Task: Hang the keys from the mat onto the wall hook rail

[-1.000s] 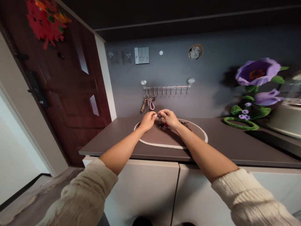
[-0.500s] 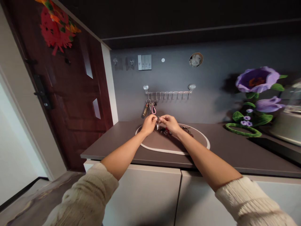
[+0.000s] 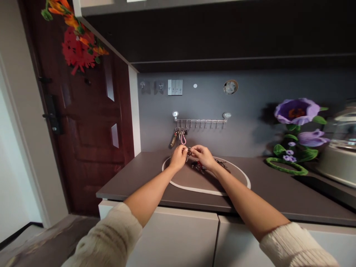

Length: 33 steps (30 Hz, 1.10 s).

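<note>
Between my two hands a small bunch of keys on a ring point(image 3: 189, 151) is held over the mat. My left hand point(image 3: 179, 157) pinches its left side, and my right hand point(image 3: 203, 156) pinches the right side with thumb and forefinger. Below and behind my right hand, more keys point(image 3: 198, 166) with red and dark parts lie on the brown mat with a white rim point(image 3: 200, 190). Just above my hands, several keys with a brown tag point(image 3: 173, 139) and a pink loop point(image 3: 183, 139) hang from the left hooks of a clear hook rail point(image 3: 204, 121).
A purple plush flower point(image 3: 297, 112) with a green base stands on the dark counter point(image 3: 130, 178) at right, beside a pale domed appliance point(image 3: 338, 159). A dark cabinet point(image 3: 222, 37) overhangs the counter. The dark red door point(image 3: 91, 148) is at left.
The camera view has tilted up, so everything appears lower in the picture. Both hands stay together over the mat, and the keys between them have turned slightly.
</note>
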Tool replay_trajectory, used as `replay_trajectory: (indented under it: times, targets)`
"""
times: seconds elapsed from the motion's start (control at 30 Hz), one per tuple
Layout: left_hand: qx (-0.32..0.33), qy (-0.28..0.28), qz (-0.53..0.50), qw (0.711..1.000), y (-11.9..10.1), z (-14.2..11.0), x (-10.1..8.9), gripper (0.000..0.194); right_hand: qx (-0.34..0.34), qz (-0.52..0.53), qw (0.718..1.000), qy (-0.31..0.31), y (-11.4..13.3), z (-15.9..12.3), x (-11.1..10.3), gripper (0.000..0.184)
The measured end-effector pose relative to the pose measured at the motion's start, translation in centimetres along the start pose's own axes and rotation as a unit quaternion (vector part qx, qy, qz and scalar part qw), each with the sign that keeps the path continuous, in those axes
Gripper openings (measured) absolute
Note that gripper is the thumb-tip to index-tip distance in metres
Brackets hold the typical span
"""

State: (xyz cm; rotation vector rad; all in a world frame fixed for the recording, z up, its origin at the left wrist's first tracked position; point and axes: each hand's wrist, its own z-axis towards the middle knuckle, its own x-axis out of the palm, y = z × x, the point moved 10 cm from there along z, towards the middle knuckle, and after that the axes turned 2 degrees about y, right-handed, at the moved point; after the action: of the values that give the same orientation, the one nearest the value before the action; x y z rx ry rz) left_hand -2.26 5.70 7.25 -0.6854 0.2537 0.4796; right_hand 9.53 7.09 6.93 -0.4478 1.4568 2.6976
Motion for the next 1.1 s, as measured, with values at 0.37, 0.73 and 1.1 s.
replay_trajectory:
  times: [0.37, 0.73, 1.1]
  targets:
    - [-0.024, 0.011, 0.094, 0.995, 0.8, -0.3, 0.5, 0.022, 0.013, 0.027, 0.995, -0.094, 1.4, 4.4, -3.5, 0.029]
    - [-0.016, 0.038, 0.117, 0.992, 1.1, -0.5, 1.6, 0.022, 0.039, -0.026, 0.974, -0.221, 1.2, 9.8, -5.9, 0.023]
    - [-0.022, 0.05, 0.126, 0.991, 1.1, -0.5, 1.8, 0.024, 0.074, -0.112, 0.942, -0.308, 0.1, 11.0, -6.4, 0.025]
